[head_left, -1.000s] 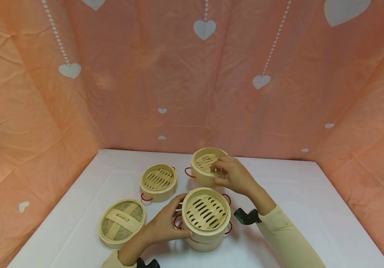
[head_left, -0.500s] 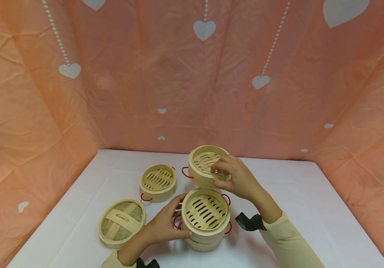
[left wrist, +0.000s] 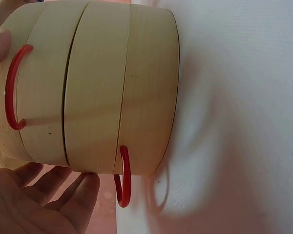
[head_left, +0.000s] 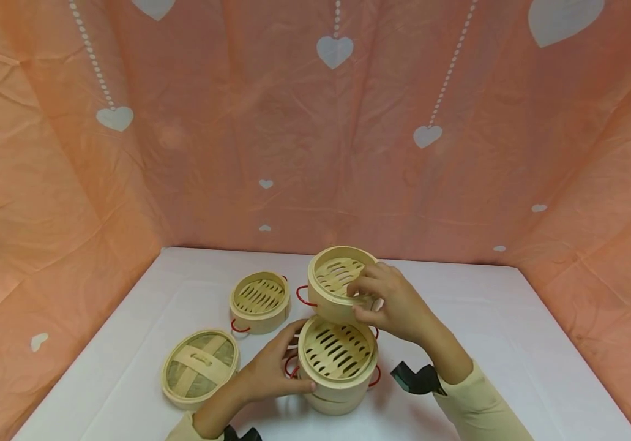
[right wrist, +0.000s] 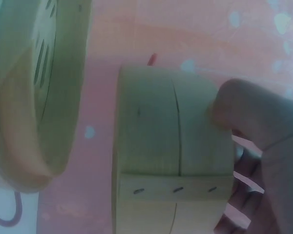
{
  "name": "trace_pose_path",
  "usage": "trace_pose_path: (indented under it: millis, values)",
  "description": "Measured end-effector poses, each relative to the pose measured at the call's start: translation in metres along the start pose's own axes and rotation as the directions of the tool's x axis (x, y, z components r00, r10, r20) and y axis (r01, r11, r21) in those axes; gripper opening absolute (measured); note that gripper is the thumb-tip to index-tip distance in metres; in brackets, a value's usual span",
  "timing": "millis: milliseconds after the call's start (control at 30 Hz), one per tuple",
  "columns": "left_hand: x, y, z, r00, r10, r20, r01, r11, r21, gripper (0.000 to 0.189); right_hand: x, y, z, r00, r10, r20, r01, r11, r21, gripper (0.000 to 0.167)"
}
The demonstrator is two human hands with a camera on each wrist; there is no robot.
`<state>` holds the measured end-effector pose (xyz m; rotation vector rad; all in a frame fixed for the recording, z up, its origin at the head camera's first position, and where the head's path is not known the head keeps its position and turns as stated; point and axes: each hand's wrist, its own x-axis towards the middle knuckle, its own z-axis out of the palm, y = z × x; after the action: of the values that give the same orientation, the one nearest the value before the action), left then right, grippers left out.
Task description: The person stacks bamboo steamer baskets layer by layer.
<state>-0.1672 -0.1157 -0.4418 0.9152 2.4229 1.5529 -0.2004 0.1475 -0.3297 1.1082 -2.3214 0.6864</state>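
In the head view, two bamboo steamer baskets (head_left: 334, 392) stand stacked near the front of the table. My left hand (head_left: 273, 367) grips this stack from its left side, thumb in front. Red handles stick out from both tiers in the left wrist view, where the left fingers (left wrist: 83, 197) spread along the wall. My right hand (head_left: 395, 300) pinches the near right rim of another bamboo steamer basket (head_left: 326, 309). That basket hangs in the air over the far edge of the stack. In the right wrist view, the right thumb (right wrist: 232, 105) presses on its wall.
A separate steamer basket (head_left: 260, 323) with red handles sits behind and left of the stack. The round woven steamer lid (head_left: 201, 369) lies left of my left forearm. Pink-orange cloth (head_left: 238, 122) with white hearts encloses the white table (head_left: 458, 306).
The basket in my right hand has risen slightly, then come nearer and lower, now overlapping the stack's far rim in the head view. My left hand and the stack stay put.
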Motion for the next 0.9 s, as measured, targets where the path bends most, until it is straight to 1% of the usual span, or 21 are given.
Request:
trace_pose_path:
  millis: [133,333,633,767,900]
  values:
    - [-0.001,0.0,0.0,1.0,-0.022,0.001,0.022,1.0,0.006,0.098,-0.004,-0.005,-0.001,1.0,-0.004,0.002,0.004,1.0,0.006,0.016]
    - [-0.001,0.002,0.001,1.0,-0.027,-0.001,0.027,1.0,-0.006,0.098,-0.01,-0.008,0.001,0.999,-0.043,-0.015,0.043,0.999,0.015,0.018]
    - [-0.001,-0.001,0.002,1.0,0.008,-0.015,-0.008,0.999,-0.043,0.093,-0.021,-0.013,0.002,0.998,-0.055,0.004,0.055,0.998,0.003,0.02]
    - [-0.001,-0.002,0.002,1.0,0.007,-0.015,-0.007,0.999,-0.034,0.094,-0.025,-0.017,0.002,0.997,-0.081,0.007,0.081,0.997,0.0,0.022]
    - [-0.001,-0.002,0.002,1.0,0.028,-0.014,-0.029,0.999,-0.035,0.095,-0.028,-0.02,0.003,0.994,-0.105,0.012,0.105,0.994,0.003,0.023]
